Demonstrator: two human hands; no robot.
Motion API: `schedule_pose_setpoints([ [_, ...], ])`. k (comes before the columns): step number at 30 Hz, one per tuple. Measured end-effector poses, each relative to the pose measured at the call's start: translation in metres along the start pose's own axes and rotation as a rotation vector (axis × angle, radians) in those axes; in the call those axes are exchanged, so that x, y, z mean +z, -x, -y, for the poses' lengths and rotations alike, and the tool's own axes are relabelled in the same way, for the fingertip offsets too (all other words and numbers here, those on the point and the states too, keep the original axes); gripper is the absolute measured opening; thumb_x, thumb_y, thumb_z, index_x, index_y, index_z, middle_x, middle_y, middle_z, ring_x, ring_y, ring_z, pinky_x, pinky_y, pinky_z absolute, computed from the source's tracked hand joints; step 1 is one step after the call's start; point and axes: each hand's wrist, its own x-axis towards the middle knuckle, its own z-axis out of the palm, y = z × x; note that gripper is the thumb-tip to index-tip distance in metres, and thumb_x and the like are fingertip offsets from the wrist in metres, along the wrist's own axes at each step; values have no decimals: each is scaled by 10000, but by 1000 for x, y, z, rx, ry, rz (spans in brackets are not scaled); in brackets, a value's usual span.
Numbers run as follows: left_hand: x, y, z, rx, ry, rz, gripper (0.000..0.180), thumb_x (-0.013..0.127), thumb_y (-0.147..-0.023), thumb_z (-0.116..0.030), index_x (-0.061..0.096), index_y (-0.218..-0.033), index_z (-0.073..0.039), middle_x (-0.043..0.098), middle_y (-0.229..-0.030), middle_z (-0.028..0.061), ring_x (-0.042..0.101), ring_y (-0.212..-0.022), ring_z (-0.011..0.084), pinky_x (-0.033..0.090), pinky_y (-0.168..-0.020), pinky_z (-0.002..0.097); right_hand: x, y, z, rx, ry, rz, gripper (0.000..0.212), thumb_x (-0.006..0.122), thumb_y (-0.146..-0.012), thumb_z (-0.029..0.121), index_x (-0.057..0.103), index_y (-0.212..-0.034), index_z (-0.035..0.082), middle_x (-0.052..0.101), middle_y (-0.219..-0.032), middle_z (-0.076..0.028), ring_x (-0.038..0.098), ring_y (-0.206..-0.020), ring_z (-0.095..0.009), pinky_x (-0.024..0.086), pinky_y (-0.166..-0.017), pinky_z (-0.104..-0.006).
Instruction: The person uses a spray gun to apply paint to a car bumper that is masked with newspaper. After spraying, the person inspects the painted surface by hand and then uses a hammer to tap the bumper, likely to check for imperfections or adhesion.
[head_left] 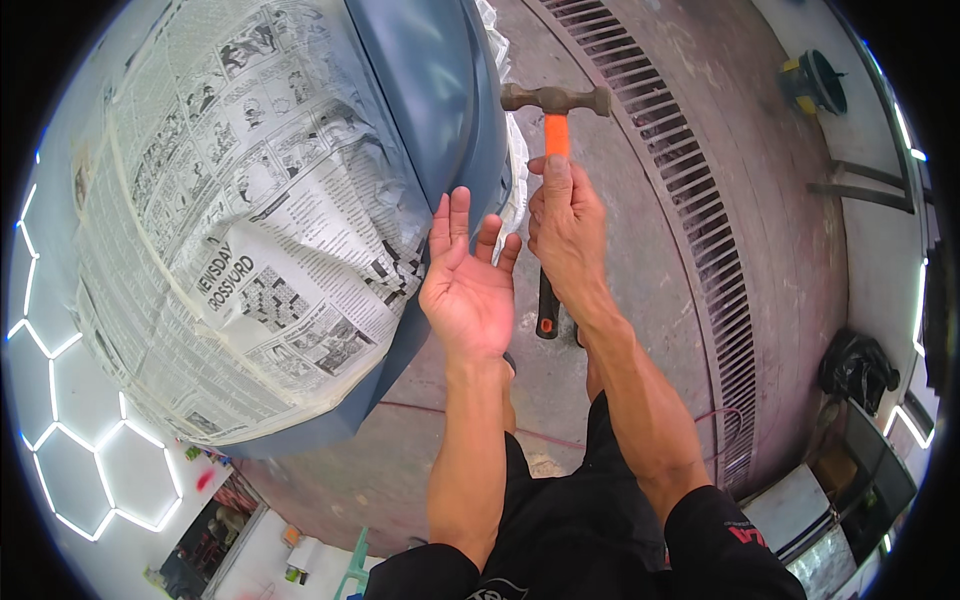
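My right hand (570, 225) is wrapped round the orange and black handle of a hammer (557, 135), its thumb lying along the grip. The worn metal head sits at the top, beside the edge of a blue-grey car body panel (430, 80). My left hand (470, 285) is turned palm up with its fingers stretched apart, holding nothing, close against the panel's lower edge. To its left, newspaper sheets (270, 210) taped down under clear film cover a large rounded part of the car. Crumpled pale masking (517, 170) hangs along the panel's far side.
A slotted drain grate (700, 200) curves across the concrete floor on the right. Beyond it are a dark bucket (815, 82), a black plastic bag (858, 365) and a loose car door or window panel (870, 470). A thin red hose or cord (530, 433) crosses the floor.
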Motion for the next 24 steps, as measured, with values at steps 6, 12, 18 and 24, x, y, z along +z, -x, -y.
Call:
schedule_pose_setpoints([
  [6,-1,1,0,1,-22,-18,670,562,-1001,-89,393,-1649,-108,488,-1615,27,616,-1216,234,516,-1065,482,11,-8,-2,-6,67,18,487,496,-1180,446,688,-1142,0,483,-703,47,439,-624,-62,374,-568,-285],
  [12,-6,0,-1,-14,-34,13,688,564,-999,-74,383,-1661,-121,499,-1610,10,606,-1204,224,501,-1072,468,18,-13,-6,21,123,21,534,476,-1178,482,684,-1170,-10,503,-695,19,485,-620,-81,434,-577,-316],
  [18,-11,-1,-3,-9,-11,46,677,558,-998,-44,393,-1651,-111,556,-1551,21,611,-1042,206,539,-908,402,21,-10,-7,24,115,39,541,467,-1180,483,675,-1180,-16,520,-706,-6,513,-629,-92,458,-579,-337],
  [24,-15,-3,-3,-14,-15,41,647,550,-1007,-48,417,-1639,-96,642,-1416,52,582,-839,182,519,-602,303,22,-14,-14,5,91,33,510,478,-1184,453,674,-1172,-18,525,-717,-10,513,-639,-93,445,-578,-335],
])
